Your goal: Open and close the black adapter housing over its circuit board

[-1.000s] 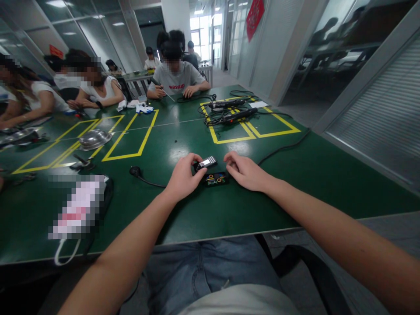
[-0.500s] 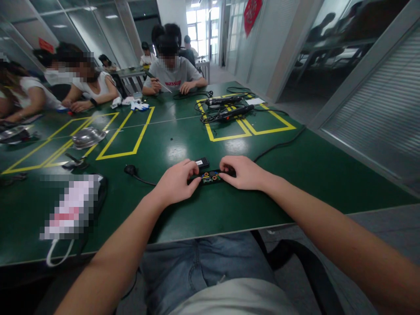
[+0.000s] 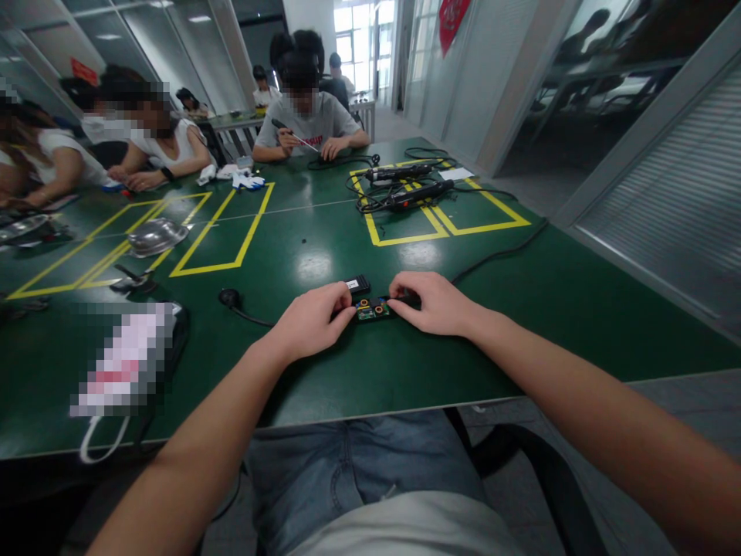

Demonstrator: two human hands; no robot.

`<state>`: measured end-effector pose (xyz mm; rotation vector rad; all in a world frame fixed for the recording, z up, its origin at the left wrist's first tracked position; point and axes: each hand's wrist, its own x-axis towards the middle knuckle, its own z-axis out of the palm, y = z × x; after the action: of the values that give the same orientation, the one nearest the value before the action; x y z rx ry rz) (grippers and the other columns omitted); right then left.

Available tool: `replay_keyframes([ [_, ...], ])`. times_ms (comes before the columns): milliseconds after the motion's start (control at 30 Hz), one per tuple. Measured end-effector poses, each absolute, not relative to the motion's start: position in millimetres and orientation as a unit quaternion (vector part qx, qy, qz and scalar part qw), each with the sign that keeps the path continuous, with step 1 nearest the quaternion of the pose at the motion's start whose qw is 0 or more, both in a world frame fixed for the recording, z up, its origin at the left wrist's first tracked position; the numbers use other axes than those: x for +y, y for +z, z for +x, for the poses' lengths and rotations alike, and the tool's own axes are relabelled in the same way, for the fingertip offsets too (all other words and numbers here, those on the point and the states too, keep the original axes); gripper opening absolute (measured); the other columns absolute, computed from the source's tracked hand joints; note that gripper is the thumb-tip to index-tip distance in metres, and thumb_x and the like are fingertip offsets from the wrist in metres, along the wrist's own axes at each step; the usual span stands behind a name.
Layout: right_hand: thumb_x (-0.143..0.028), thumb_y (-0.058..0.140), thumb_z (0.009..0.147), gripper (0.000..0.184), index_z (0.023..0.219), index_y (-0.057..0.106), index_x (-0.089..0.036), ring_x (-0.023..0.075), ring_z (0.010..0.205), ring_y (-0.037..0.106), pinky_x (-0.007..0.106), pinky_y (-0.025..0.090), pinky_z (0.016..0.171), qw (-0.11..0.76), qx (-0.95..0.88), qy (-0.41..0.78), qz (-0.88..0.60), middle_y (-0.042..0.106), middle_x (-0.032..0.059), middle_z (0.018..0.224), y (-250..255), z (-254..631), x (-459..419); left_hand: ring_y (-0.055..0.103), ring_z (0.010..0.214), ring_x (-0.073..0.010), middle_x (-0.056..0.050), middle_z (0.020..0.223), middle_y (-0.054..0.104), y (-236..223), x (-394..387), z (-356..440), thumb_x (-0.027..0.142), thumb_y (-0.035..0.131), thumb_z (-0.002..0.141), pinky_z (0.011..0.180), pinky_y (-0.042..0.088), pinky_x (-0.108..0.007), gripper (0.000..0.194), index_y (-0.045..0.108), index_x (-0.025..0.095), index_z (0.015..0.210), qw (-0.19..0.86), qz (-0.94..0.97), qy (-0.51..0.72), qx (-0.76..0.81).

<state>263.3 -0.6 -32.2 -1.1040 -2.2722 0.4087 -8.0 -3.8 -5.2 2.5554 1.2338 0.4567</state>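
An opened black power adapter (image 3: 372,309) lies on the table with its circuit board and round coils showing. My left hand (image 3: 312,320) pinches its left end between thumb and fingers. At the opposite end, my right hand (image 3: 431,303) grips the case near where a cord comes out. Just behind the adapter rests its black cover (image 3: 357,283) with a white label, partly hidden by my left fingers. A black plug (image 3: 230,298) lies to the left on a short cord that runs under my left hand.
Two black electric screwdrivers (image 3: 420,194) with coiled cables lie further back on the right. At the left are a metal bowl (image 3: 157,236), a dark metal part (image 3: 134,279) and a blurred-out object with a white strap (image 3: 104,440). A person (image 3: 306,123) across the table holds a screwdriver (image 3: 304,143).
My left hand has set the labelled cover down behind the adapter and taken the case's left end. My right hand has closed on the right end. Over the last half second both hands stay nearly still.
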Motion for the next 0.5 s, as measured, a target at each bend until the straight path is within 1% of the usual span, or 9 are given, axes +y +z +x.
replay_keyframes([
  [67, -0.027, 0.056, 0.097, 0.012, 0.089, 0.064, -0.022, 0.0219, 0.075, 0.061, 0.035, 0.044, 0.074, 0.29, -0.85, 0.156, -0.412, 0.071, 0.0052, 0.086, -33.0, 263.7, -0.2, 0.063, 0.07, -0.0214, -0.001, 0.079, 0.067, -5.5, -3.0, -8.9, 0.027, 0.06, 0.098, 0.067, 0.046, -0.034, 0.011, 0.059, 0.023, 0.088, 0.147, 0.88, 0.178, 0.415],
  [133, -0.024, 0.053, 0.096, 0.013, 0.088, 0.063, -0.023, 0.0213, 0.072, 0.059, 0.034, 0.043, 0.072, 0.289, -0.85, 0.157, -0.412, 0.069, 0.0042, 0.083, -33.5, 263.7, 0.4, 0.062, 0.07, -0.021, -0.001, 0.079, 0.066, -6.5, -2.2, -9.9, 0.025, 0.06, 0.096, 0.069, 0.048, -0.034, 0.01, 0.06, 0.023, 0.086, 0.155, 0.882, 0.187, 0.403],
  [200, -0.023, 0.055, 0.094, 0.009, 0.086, 0.061, -0.023, 0.0212, 0.071, 0.058, 0.034, 0.042, 0.071, 0.286, -0.85, 0.155, -0.413, 0.068, 0.0036, 0.081, -33.5, 263.7, 1.0, 0.062, 0.071, -0.0209, -0.001, 0.08, 0.066, -7.5, -1.5, -10.9, 0.023, 0.061, 0.094, 0.07, 0.05, -0.035, 0.009, 0.06, 0.023, 0.085, 0.158, 0.886, 0.185, 0.395],
  [267, -0.024, 0.058, 0.092, 0.007, 0.084, 0.058, -0.024, 0.0221, 0.074, 0.059, 0.035, 0.041, 0.071, 0.286, -0.851, 0.147, -0.416, 0.066, 0.004, 0.082, -32.9, 263.8, 1.6, 0.064, 0.076, -0.0221, -0.003, 0.084, 0.067, -8.1, -0.5, -11.7, 0.023, 0.062, 0.093, 0.074, 0.053, -0.036, 0.01, 0.061, 0.022, 0.083, 0.159, 0.889, 0.186, 0.386],
  [333, -0.025, 0.062, 0.091, 0.01, 0.083, 0.056, -0.024, 0.0241, 0.079, 0.06, 0.037, 0.041, 0.076, 0.288, -0.851, 0.137, -0.418, 0.066, 0.005, 0.085, -32.3, 264.2, 2.3, 0.066, 0.089, -0.025, -0.006, 0.095, 0.069, -8.8, 1.3, -11.9, 0.023, 0.063, 0.094, 0.086, 0.056, -0.041, 0.013, 0.063, 0.022, 0.082, 0.148, 0.892, 0.195, 0.379],
  [400, -0.027, 0.064, 0.091, 0.011, 0.083, 0.056, -0.024, 0.026, 0.084, 0.06, 0.039, 0.041, 0.08, 0.289, -0.85, 0.131, -0.421, 0.067, 0.0058, 0.087, -32.7, 264.6, 3.2, 0.066, 0.107, -0.0286, -0.01, 0.111, 0.07, -10.6, 4.5, -11.4, 0.024, 0.063, 0.096, 0.101, 0.054, -0.048, 0.012, 0.068, 0.021, 0.085, 0.123, 0.885, 0.228, 0.387],
  [467, -0.027, 0.065, 0.092, 0.01, 0.086, 0.057, -0.024, 0.027, 0.086, 0.061, 0.04, 0.042, 0.082, 0.29, -0.848, 0.131, -0.424, 0.067, 0.0064, 0.09, -34.1, 264.8, 4.2, 0.065, 0.121, -0.0311, -0.011, 0.125, 0.071, -14.4, 9.1, -10.6, 0.024, 0.063, 0.097, 0.112, 0.051, -0.053, 0.011, 0.074, 0.022, 0.097, 0.101, 0.86, 0.265, 0.424],
  [500, -0.027, 0.065, 0.092, 0.009, 0.087, 0.057, -0.024, 0.0271, 0.086, 0.061, 0.041, 0.042, 0.083, 0.29, -0.847, 0.131, -0.426, 0.068, 0.0066, 0.091, -35.1, 264.8, 4.7, 0.064, 0.126, -0.0319, -0.011, 0.13, 0.071, -16.9, 11.6, -10.3, 0.024, 0.063, 0.097, 0.115, 0.05, -0.054, 0.014, 0.075, 0.022, 0.105, 0.096, 0.844, 0.278, 0.449],
])
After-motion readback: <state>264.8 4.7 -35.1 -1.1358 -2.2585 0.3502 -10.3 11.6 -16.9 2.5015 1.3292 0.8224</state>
